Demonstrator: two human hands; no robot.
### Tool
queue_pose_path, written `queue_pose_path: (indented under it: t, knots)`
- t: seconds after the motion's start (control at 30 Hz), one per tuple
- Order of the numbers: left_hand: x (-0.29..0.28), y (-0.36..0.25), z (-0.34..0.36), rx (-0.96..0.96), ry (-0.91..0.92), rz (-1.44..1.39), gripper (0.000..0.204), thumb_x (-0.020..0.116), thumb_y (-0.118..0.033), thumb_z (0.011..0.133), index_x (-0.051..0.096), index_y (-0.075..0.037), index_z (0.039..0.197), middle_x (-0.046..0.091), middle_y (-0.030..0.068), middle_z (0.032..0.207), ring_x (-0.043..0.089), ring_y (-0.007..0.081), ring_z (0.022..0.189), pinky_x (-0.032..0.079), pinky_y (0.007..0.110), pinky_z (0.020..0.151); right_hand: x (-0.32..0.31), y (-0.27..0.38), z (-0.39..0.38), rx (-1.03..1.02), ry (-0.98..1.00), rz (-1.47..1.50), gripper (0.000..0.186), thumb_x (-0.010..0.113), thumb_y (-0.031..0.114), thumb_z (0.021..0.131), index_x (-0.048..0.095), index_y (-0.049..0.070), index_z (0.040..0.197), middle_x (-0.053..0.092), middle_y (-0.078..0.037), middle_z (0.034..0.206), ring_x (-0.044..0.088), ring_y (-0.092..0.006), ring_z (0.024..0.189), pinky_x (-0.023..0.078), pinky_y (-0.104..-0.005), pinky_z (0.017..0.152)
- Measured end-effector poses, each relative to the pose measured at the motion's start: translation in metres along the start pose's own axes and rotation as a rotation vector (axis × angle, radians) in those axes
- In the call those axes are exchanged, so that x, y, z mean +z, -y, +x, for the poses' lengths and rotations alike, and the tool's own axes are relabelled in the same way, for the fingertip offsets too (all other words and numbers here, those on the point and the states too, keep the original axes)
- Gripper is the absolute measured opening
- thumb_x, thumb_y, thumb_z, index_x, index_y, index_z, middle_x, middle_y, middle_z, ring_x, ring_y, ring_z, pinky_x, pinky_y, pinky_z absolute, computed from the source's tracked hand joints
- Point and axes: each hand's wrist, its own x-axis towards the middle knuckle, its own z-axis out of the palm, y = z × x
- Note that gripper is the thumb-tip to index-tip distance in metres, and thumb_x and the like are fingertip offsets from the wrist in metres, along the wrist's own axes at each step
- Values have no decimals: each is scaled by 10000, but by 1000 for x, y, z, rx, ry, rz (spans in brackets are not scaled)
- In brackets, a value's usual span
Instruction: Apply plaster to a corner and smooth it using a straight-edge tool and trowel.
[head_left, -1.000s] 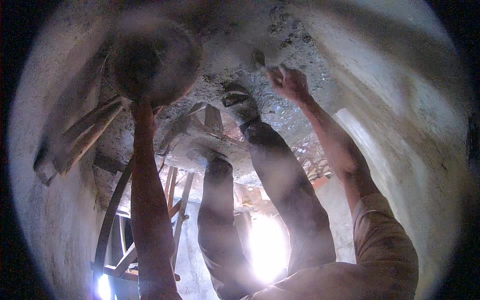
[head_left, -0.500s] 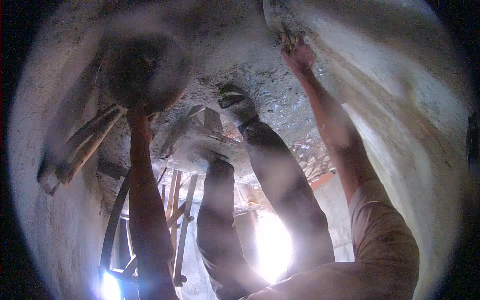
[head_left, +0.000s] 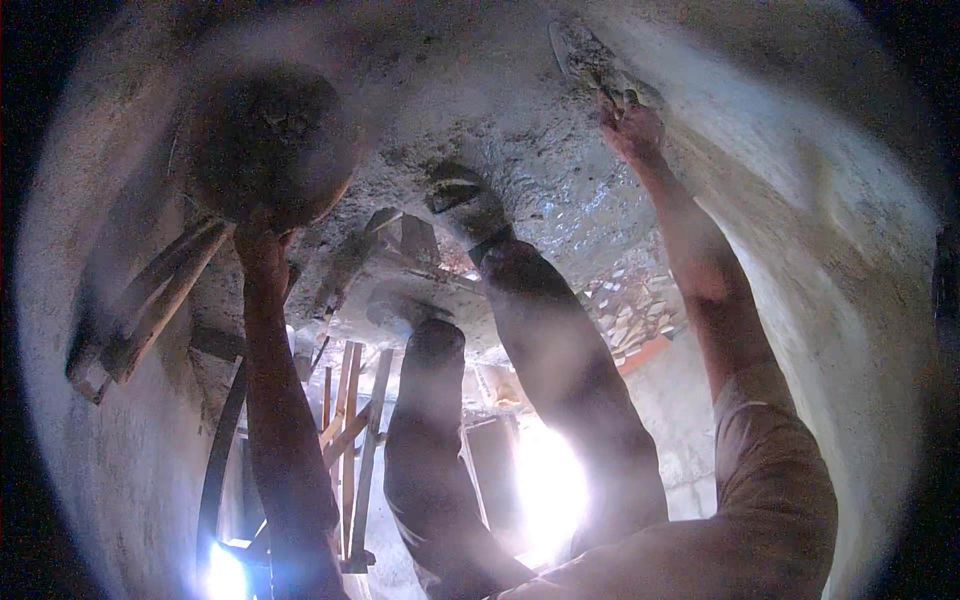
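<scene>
In the head view, the left hand [head_left: 262,245] is clamped on the near rim of a dark round pan [head_left: 270,150], far and to the left; what lies inside is too dim to tell. The right hand [head_left: 632,132] is closed around the handle of a trowel [head_left: 585,62], far and to the right, beside the right wall [head_left: 800,200]. Whether the blade touches the surface there, I cannot tell.

The pan could tip, I judge, since only its near edge seems gripped. The trowel could scrape the wall, being so close to it. A shoe [head_left: 470,208] between the two on the rough, wet-looking floor [head_left: 570,190] might slip.

The trowel points far and left from the hand, its long axis slanting from near right to far left; the pan, being round, shows no clear long axis
</scene>
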Motion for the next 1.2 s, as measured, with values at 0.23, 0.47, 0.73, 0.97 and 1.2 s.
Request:
queue_pose_path:
  t: [0.23,0.47,0.73,0.97,1.2]
  knots:
    - [8,-11,-12,-54,-58,47,476,585,-317,932,471,-92,1335,554,96,1243,557,259,1119,486,439,893,-17,23,-24,77,-158,122,474,605,435,853,546,48,1119,681,-199,889,679,-393,828,533,-507,713]
    - [-5,1,-16,-10,42,101,518,614,-397,921,492,-103,1330,564,84,1260,580,234,1098,531,388,870,-108,112,-96,-66,-418,195,420,605,461,885,625,51,973,675,-186,873,663,-390,741,521,-482,650]
    - [-7,23,3,-2,127,-128,534,623,-475,905,531,-128,1300,629,69,1189,657,239,923,560,350,796,-190,252,-132,-1032,-511,316,238,536,284,973,613,58,975,636,-149,756,632,-238,577,529,-377,560]
    - [-30,79,-85,-6,128,-307,515,612,-412,939,490,-97,1328,621,105,1246,649,265,1062,513,388,863,-208,339,-163,-764,290,845,396,557,400,956,581,43,787,549,-31,617,564,-145,551,456,-309,483]
    - [0,120,-99,-91,177,-215,495,627,-513,897,619,-132,1214,688,51,1104,673,156,916,529,319,743,-143,219,-118,-998,-144,-22,217,589,212,927,618,36,1050,642,-152,836,634,-274,681,500,-396,566]
